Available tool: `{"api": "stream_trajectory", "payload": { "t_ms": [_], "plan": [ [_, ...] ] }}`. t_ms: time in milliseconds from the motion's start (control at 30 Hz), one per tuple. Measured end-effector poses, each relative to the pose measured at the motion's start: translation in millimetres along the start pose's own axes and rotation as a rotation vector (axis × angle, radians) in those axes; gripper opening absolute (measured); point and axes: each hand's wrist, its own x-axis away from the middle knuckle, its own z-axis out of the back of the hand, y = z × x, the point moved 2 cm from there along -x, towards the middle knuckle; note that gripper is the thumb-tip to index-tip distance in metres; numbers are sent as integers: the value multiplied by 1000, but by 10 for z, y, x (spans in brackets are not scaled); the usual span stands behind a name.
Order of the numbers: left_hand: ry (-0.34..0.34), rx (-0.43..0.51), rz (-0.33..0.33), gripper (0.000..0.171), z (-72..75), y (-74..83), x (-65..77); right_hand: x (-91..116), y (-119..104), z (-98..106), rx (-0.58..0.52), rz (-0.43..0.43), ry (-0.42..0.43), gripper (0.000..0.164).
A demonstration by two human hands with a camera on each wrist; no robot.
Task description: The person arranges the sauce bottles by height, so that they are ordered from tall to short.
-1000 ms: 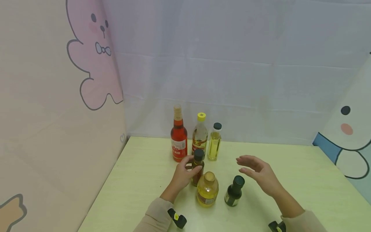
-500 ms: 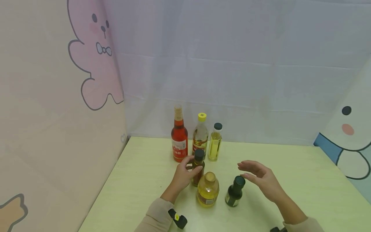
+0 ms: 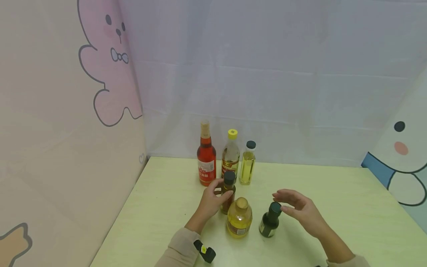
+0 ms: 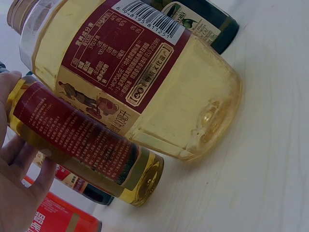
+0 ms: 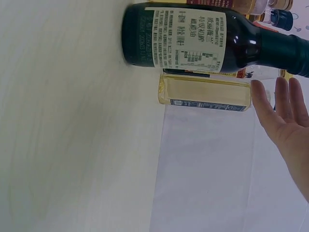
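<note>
My left hand grips a small oil bottle with a black cap, thumb on the near side and fingers behind. In the left wrist view its dark red label faces the camera. Just in front stands a round-bodied bottle of yellow oil with a gold cap. A dark green olive oil bottle stands to the right of that. My right hand is held beside the green bottle's cap, fingers loosely bent and holding nothing. In the right wrist view the fingers appear apart from the bottle neck.
Behind stand a red bottle, a clear bottle with a yellow cap and a square bottle of yellow oil. All rest on a pale table. A white cloth hangs along the back edge.
My right hand has come down and slightly inward, closer to the green bottle's cap. The left hand stays on the small oil bottle, and the bottles keep their places.
</note>
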Motion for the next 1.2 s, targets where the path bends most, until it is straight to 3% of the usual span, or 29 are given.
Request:
{"api": "stream_trajectory", "payload": {
  "t_ms": [500,1200],
  "plan": [
    [0,3,-8,42,2,7,3,61,23,-52,-123,33,-70,44],
    [-26,-27,-16,44,39,12,-18,57,116,-81,-49,30,-72,36]
  ]
}}
